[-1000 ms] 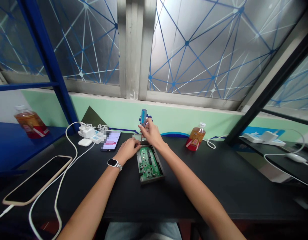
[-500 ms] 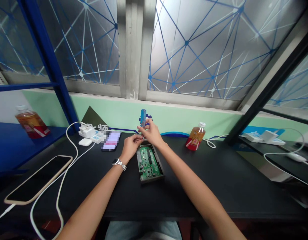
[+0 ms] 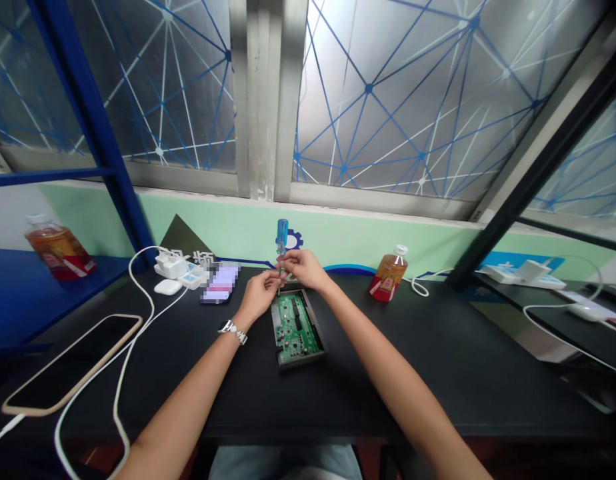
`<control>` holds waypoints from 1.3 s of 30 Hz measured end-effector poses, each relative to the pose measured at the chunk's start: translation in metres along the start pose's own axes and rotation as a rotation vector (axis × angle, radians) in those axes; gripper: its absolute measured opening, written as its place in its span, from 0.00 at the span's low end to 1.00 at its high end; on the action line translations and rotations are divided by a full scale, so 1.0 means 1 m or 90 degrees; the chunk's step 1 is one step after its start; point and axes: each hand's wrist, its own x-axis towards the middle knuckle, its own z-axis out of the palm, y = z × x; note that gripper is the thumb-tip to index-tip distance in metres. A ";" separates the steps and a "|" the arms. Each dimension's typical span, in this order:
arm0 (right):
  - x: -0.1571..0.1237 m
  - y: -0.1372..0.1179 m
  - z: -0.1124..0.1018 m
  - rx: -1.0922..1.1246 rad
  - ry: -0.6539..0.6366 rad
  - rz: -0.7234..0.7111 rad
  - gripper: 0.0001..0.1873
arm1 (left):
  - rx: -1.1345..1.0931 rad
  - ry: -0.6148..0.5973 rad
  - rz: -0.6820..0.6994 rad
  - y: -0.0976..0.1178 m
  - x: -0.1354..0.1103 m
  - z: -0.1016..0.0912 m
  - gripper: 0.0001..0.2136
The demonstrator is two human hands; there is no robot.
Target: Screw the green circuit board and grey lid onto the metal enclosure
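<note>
Grips blue-handled screwdriver (image 3: 282, 233) upright in right hand (image 3: 309, 269), pinches its shaft with left hand (image 3: 258, 294), at far end of green circuit board (image 3: 301, 327) on black desk (image 3: 388, 380), below green wall (image 3: 343, 233) and patterned windows (image 3: 393, 127).

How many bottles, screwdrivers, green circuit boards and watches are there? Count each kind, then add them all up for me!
Bottles: 2
Screwdriver: 1
Green circuit board: 1
Watch: 1
Total: 5
</note>
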 end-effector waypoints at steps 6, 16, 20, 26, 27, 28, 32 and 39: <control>-0.001 0.002 0.003 -0.106 0.055 -0.058 0.04 | 0.103 0.087 0.030 0.003 -0.003 0.003 0.16; -0.002 0.003 0.009 -0.187 0.137 -0.054 0.10 | 0.047 0.093 -0.024 -0.010 0.000 0.002 0.15; -0.003 0.001 0.006 -0.206 0.099 -0.058 0.10 | 0.008 0.044 -0.050 -0.010 0.002 -0.004 0.15; -0.006 -0.007 0.003 -0.053 -0.025 0.013 0.10 | 0.011 -0.031 -0.033 -0.003 0.003 -0.010 0.15; -0.007 -0.008 0.003 -0.027 -0.039 0.027 0.10 | 0.015 -0.043 -0.029 -0.002 0.003 -0.010 0.15; -0.007 -0.009 0.002 -0.006 -0.050 0.039 0.10 | 0.018 -0.054 -0.027 -0.002 0.004 -0.010 0.15; -0.008 -0.010 0.001 0.009 -0.057 0.043 0.09 | 0.009 -0.071 -0.021 -0.003 0.003 -0.008 0.15; -0.006 -0.005 0.003 -0.084 0.003 -0.044 0.05 | 0.044 0.008 0.019 -0.001 -0.001 -0.001 0.17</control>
